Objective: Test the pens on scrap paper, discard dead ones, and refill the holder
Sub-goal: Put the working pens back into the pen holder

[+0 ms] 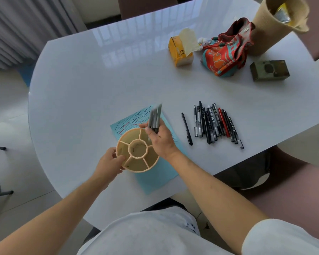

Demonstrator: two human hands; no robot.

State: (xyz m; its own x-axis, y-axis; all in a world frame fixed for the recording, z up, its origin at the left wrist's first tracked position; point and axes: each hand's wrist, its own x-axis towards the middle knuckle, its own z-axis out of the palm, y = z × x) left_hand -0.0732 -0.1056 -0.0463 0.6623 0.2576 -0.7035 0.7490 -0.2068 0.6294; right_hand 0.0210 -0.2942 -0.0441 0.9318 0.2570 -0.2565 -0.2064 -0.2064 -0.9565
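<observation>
Left hand [110,161] grips the holder [137,150] rim, steadying it on the paper [155,179]. Right hand [159,138] clutches a pen bundle [155,117] above a compartment, apparently for refilling; pile [214,123] waits beside.

Glossy white table [118,70], grey curtain [17,24], pale tiled floor [8,111]

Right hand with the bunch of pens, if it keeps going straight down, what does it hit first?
Probably the pen holder: the right hand grips its pens just above the rim's far-right compartment, though depth is uncertain.
</observation>
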